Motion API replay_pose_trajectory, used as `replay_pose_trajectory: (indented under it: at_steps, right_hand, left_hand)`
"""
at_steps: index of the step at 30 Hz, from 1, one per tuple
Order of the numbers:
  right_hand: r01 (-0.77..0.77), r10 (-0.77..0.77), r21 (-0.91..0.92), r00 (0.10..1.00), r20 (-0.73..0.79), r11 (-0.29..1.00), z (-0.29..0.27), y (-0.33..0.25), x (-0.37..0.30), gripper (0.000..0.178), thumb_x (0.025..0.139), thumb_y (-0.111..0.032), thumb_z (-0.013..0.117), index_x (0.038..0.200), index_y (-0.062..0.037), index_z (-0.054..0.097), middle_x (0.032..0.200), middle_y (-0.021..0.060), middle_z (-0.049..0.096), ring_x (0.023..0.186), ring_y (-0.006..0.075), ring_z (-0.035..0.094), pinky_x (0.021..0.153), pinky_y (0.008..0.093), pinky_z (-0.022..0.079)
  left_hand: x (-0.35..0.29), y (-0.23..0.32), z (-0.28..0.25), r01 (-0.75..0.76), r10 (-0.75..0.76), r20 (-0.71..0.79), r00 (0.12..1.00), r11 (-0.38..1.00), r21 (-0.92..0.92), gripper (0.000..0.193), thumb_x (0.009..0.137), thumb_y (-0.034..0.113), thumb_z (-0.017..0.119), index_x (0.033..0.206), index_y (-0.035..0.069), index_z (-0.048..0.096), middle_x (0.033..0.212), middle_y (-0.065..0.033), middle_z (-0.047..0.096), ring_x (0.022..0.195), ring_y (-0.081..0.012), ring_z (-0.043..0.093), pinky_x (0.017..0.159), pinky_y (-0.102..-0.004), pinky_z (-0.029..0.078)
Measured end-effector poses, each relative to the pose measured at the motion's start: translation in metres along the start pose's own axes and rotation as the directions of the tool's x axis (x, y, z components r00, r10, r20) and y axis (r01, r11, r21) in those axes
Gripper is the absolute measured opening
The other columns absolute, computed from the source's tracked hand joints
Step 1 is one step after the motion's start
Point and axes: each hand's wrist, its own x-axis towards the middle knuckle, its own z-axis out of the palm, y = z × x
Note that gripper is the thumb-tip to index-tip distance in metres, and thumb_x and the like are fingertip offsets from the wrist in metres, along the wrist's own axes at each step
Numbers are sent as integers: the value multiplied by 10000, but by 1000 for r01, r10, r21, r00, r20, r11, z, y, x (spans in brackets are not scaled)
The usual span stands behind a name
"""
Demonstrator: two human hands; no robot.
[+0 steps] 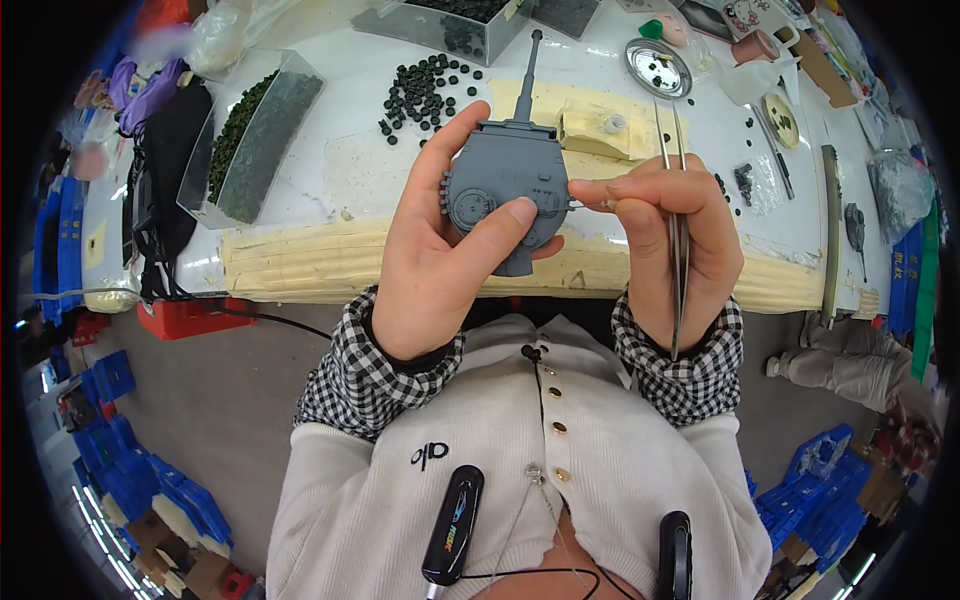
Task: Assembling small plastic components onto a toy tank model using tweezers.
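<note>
My left hand (pixel 425 245) is closed around a grey model tank turret (pixel 505 160), its thumb pressed on the roof near a round hatch. The turret's long gun barrel (pixel 526 95) points away from me. Tweezers (pixel 679 262) are tucked in my right hand (pixel 695 215), their tips apart and pointing up, away from the turret. Thumb and forefinger of that hand come together at the turret's right side, around a thin small piece too tiny to make out.
Small black wheels (pixel 415 95) lie heaped behind my left hand. Clear bins (pixel 300 105) of dark parts stand at left and back. A cream block (pixel 590 128) sits behind the turret; beyond it are a round metal dish (pixel 657 68) and a knife-like tool (pixel 775 150).
</note>
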Motion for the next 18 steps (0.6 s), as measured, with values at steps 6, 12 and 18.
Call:
replay_pose_trajectory:
  at_steps: [6,12,18]
  right_hand:
    - [-168,242,379,957,-158,910,10,1,-4,54,944,-38,612,971,8,611,855,67,680,771,114,593,690,237,474]
    - [-109,21,-248,943,-332,963,-7,36,15,80,896,-43,674,925,16,628,793,63,643,708,145,618,645,284,486]
    - [20,-133,-624,982,-135,781,-11,46,24,114,794,-48,735,874,-35,655,786,105,624,741,273,587,657,342,480]
  left_hand:
    - [2,2,-1,10,-9,27,1000,999,-41,686,921,-12,566,1498,37,198,1270,-164,490,1057,-216,612,864,-376,591]
    - [2,-3,-4,-93,93,0,996,992,80,696,914,-14,560,1503,34,194,1262,-165,505,1059,-231,618,862,-369,575]
    - [4,-8,-7,-193,196,8,981,958,212,677,916,24,557,1503,41,219,1279,-185,519,1112,-268,607,864,-403,578]
